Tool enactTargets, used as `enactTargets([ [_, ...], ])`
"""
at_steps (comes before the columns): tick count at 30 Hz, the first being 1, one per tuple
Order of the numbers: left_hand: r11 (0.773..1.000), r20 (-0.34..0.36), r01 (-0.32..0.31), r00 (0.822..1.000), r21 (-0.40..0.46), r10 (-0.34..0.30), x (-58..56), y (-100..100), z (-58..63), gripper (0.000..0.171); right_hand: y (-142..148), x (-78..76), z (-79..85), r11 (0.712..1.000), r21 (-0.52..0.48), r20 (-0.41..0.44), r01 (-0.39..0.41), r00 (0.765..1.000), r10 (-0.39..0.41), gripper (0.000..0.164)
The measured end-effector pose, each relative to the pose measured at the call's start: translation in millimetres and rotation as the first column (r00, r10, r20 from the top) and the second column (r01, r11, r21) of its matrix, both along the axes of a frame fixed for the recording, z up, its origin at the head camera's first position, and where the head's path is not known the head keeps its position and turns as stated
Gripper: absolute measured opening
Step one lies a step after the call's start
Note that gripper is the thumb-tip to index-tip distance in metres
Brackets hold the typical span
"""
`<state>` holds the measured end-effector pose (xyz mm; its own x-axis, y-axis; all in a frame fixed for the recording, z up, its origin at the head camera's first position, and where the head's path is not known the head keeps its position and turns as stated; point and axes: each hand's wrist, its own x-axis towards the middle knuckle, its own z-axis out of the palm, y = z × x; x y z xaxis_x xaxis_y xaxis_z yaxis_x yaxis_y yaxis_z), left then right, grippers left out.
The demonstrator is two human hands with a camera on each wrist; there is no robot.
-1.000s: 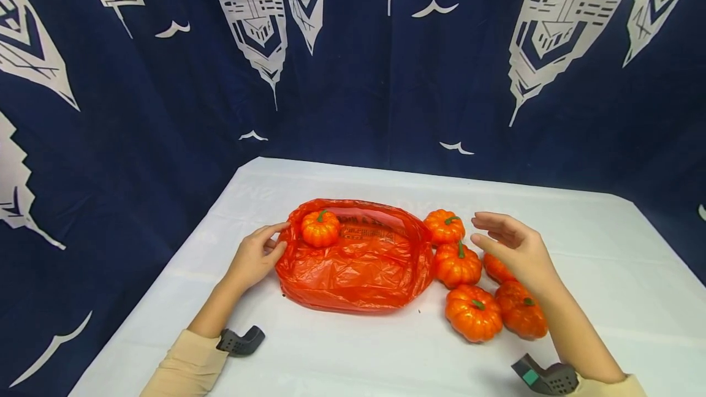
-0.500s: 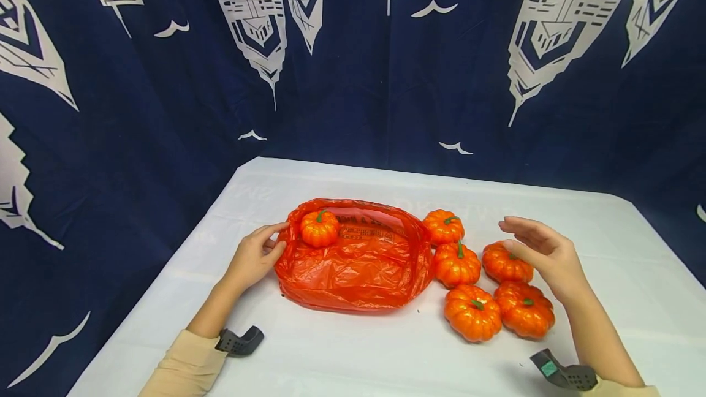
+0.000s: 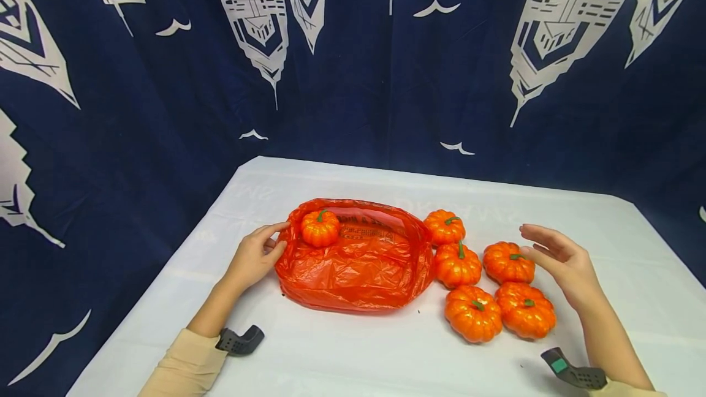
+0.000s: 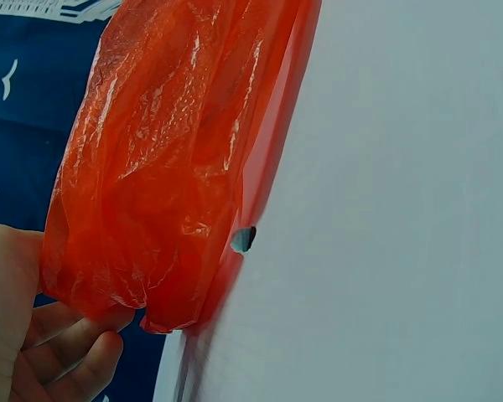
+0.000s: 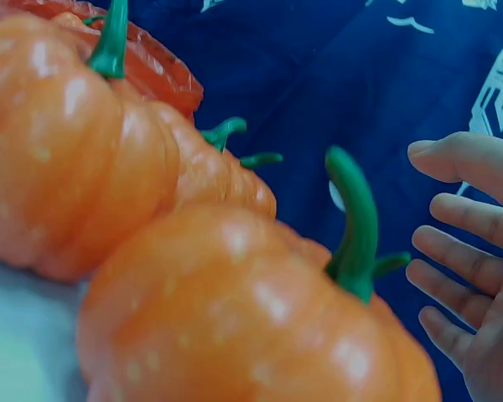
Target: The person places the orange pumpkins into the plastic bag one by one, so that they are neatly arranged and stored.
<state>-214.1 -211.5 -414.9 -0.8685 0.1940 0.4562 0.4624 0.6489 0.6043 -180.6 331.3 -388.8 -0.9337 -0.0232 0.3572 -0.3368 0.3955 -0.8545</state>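
Observation:
An orange-red plastic bag [image 3: 353,274] lies with its mouth open on the white table, and one small orange pumpkin [image 3: 320,229] sits inside at its left. My left hand [image 3: 255,256] holds the bag's left edge; in the left wrist view its fingers [image 4: 75,352] curl at the bag's corner. Several more pumpkins with green stems stand right of the bag. My right hand [image 3: 568,265] hovers beside the rightmost upper pumpkin [image 3: 506,263], fingers spread and relaxed, with nothing in it. In the right wrist view this hand [image 5: 486,260] is apart from the pumpkins.
Two pumpkins sit close against the bag's right side, the far one [image 3: 444,227] and the middle one [image 3: 458,266]. Nearer the front are two others, a left one [image 3: 473,314] and a right one [image 3: 525,311]. A dark blue printed curtain [image 3: 353,90] hangs behind the table [image 3: 353,354].
My right hand has moved to the right, away from the bag, uncovering the pumpkins beneath it. The left hand, the bag and the pumpkins stay where they were.

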Motion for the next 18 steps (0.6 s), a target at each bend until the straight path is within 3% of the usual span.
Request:
enactTargets([
  [4, 1.0, -0.001, 0.002, 1.0, 0.0, -0.002, -0.2, -0.2, 0.1, 0.04, 5.9, -1.4, -6.0, 1.0, 0.009, 0.058, 0.022, 0.998, -0.023, 0.041],
  [11, 1.0, -0.008, 0.007, 1.0, 0.003, -0.007, -0.9, -0.6, 0.0, 0.04, 15.1, -4.5, -18.7, 0.992, 0.114, 0.199, 0.05, 0.977, -0.073, 0.054],
  [18, 1.0, -0.013, 0.006, 1.0, 0.004, -0.005, -0.5, -0.8, -1.0, 0.04, 16.0, -7.0, -26.5, 0.996, 0.09, 0.307, 0.005, 0.951, -0.032, 0.065],
])
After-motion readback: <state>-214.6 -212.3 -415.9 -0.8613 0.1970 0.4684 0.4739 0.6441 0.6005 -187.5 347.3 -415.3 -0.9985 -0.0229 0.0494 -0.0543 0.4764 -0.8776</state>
